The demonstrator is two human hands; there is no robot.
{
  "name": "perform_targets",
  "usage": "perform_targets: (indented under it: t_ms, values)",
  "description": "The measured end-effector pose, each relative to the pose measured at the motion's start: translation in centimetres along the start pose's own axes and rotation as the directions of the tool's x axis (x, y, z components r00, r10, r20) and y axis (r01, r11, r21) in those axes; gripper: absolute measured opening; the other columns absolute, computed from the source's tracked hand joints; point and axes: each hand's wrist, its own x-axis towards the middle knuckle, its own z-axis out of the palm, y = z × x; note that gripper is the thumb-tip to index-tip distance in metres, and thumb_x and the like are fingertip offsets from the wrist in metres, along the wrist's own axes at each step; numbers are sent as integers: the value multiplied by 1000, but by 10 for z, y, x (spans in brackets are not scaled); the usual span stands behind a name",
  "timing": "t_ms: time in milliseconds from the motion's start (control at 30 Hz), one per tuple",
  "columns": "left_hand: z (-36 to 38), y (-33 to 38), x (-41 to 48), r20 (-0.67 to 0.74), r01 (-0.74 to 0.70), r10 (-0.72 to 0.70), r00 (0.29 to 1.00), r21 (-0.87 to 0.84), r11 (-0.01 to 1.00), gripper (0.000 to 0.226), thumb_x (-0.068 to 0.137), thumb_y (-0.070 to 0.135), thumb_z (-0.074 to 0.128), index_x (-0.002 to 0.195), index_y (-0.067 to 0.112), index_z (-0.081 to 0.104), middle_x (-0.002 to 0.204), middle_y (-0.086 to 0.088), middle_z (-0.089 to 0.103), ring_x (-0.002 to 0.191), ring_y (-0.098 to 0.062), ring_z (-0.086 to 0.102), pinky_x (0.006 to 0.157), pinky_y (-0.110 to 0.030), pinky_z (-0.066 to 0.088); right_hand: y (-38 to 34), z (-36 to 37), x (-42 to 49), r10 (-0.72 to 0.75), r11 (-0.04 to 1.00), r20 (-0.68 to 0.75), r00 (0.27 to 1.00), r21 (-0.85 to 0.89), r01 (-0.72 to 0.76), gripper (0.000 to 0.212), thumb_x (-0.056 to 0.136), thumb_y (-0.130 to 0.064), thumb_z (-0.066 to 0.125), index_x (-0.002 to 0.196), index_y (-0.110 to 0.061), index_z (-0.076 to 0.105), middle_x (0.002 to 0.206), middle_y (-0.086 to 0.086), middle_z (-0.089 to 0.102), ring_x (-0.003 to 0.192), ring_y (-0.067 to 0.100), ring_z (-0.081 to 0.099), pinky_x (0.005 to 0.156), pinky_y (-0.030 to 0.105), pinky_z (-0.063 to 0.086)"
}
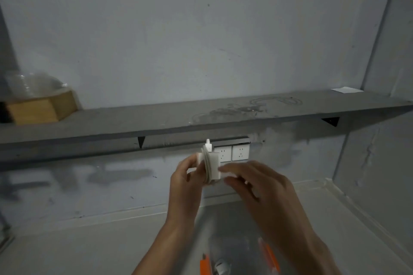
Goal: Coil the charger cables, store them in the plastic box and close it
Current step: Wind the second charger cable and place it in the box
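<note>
Nearest you, at the bottom edge below your wrists, sits the plastic box [225,225], clear-walled with orange latches [269,254], and something white already lies inside it. Directly above the box, your left hand [185,183] is closed in a pinch on the white charger block [213,166], with the cable [207,168] wound around it in several turns and its plug end poking up on top. Your right hand [259,187] is just right of the charger, fingers loosely curled and blurred; I cannot tell whether they are pinching the cable's tail.

My advice: keep your left thumb pressing the wraps flat so they cannot spring loose, lay each new turn snug beside the others, and tuck the free end under a turn before lowering the bundle into the box.

No brand, label or writing is readable on the charger or the box.
</note>
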Motion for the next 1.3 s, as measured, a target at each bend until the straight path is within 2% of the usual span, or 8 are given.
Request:
perform_targets:
  t_ms: [167,367,467,567,700,867,1100,1300]
  values:
    - [6,1,-18,114,-47,42,993,49,998,18,96,8,52,106,9,67,99,-16,68,80,-22,63,76,-40,54,3,7,3,187,962,-224,956,237,-133,28,86,-15,68,108,-33,64,95,-18,67,86,4,66,67,24,56]
    - [7,12,-24,231,-11,21,973,-44,999,23,94,11,52,111,7,67,105,-13,73,97,-34,67,84,-45,52,4,8,4,368,779,-175,913,594,-200,43,89,-6,62,126,-28,59,87,8,64,75,18,68,59,23,58]
    - [8,14,-24,275,-22,29,961,-27,999,33,85,22,54,114,13,67,110,-10,72,104,-31,67,91,-46,52,3,7,10,436,687,-201,877,704,-181,43,84,3,66,121,-15,57,79,12,69,67,18,69,57,23,57]
    - [8,13,-21,294,-38,30,955,22,999,33,85,25,58,116,19,68,114,-9,69,105,-29,65,95,-49,52,3,5,14,449,687,-217,867,704,-179,31,80,5,69,107,-9,60,76,10,71,62,12,67,59,27,59]
    - [7,8,-18,276,-58,38,960,64,996,27,94,9,58,118,18,67,114,-9,69,105,-28,67,95,-48,53,5,-1,8,433,742,-162,887,622,-249,18,81,-5,71,94,-16,69,75,3,74,69,12,71,61,27,59]
    - [5,15,-14,236,-31,28,971,9,999,26,93,3,53,114,8,67,108,-13,73,101,-29,68,95,-46,54,6,-6,1,413,801,-64,909,500,-329,20,80,-12,70,90,-29,72,79,-14,74,72,1,70,64,15,54]
    - [9,25,-10,277,-62,48,960,41,997,27,96,5,50,114,13,68,108,-7,74,102,-23,69,96,-45,53,13,-1,-5,394,869,-114,912,368,-330,26,82,-10,70,94,-32,74,89,-13,73,79,5,69,64,21,57]
    - [15,15,-11,330,-99,48,943,140,985,26,95,18,59,120,20,65,122,-8,65,112,-23,64,98,-49,51,11,3,-6,368,880,-176,913,382,-281,27,83,-8,70,94,-32,75,90,-13,72,81,7,70,70,21,56]
